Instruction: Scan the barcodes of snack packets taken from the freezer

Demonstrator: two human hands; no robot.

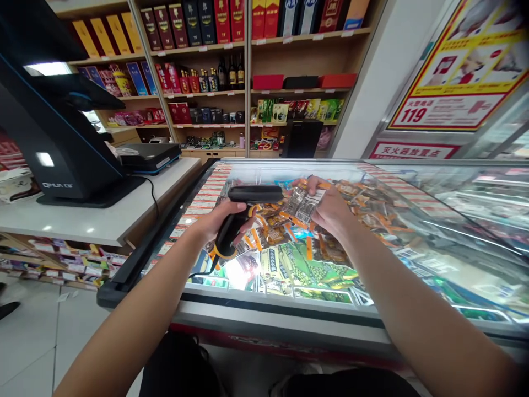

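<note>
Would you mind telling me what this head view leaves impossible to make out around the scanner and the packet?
- Barcode scanner: window faces away; left hand covers the grip.
- Small packet: print too small and blurred; right hand covers part.
- Freezer lid: reflections hide goods beneath.
- Monitor: only its back shows.

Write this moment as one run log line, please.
left hand: holds scanner | right hand: holds packet | below: freezer

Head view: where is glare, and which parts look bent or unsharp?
Head view: a bright glare spot on the freezer lid below the barcode scanner in the left hand; shelves lean and curve near the edges; the packet in the right hand is slightly blurred.
</note>
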